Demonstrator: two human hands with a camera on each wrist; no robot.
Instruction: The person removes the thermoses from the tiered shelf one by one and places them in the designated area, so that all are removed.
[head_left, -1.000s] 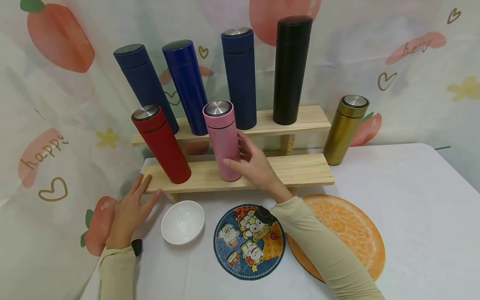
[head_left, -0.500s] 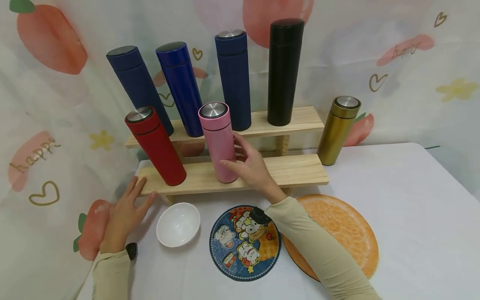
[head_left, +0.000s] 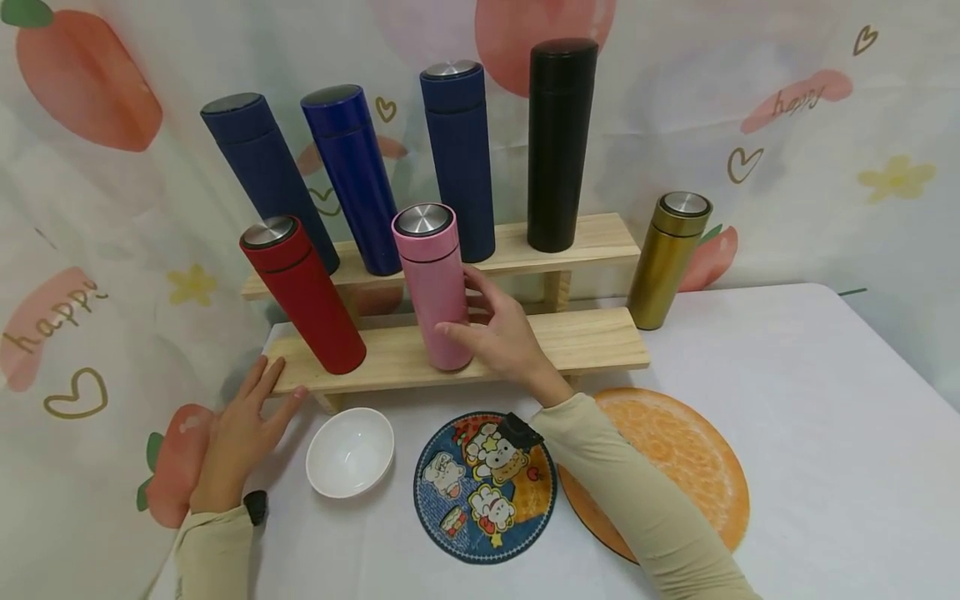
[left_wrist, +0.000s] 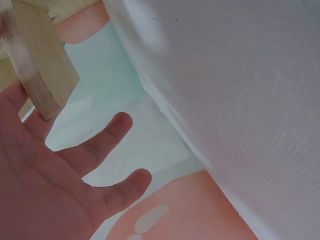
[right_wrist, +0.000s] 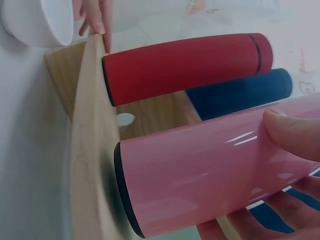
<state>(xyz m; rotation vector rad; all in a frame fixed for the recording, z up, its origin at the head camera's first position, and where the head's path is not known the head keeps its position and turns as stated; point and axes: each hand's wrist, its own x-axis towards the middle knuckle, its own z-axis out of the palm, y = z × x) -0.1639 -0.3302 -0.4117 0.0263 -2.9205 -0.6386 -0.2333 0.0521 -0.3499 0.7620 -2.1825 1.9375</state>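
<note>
A pink thermos flask (head_left: 435, 292) with a steel-topped lid stands nearly upright at the lower wooden shelf (head_left: 397, 354), close to its front edge. My right hand (head_left: 504, 337) holds it from the right, thumb across its front and fingers behind. In the right wrist view the dark base ring is at the shelf surface; I cannot tell whether it touches. My left hand (head_left: 243, 433) rests at the shelf's left end, fingers spread. From the left wrist view, its fingertips (left_wrist: 121, 122) extend past the board's end. A red flask (head_left: 303, 296) stands left of the pink one.
On the upper shelf (head_left: 517, 254) stand navy (head_left: 270, 179), blue (head_left: 351, 179), navy (head_left: 457, 158) and black flasks (head_left: 561, 146). A gold flask (head_left: 667, 262) is at the right. In front lie a white bowl (head_left: 350, 454), a cartoon mat (head_left: 465, 517) and an orange mat (head_left: 697, 458).
The head view has shifted, so the scene sits farther left. The pink flask, still in my right hand, has moved slightly right and toward the shelf's front edge. My left hand keeps its place.
</note>
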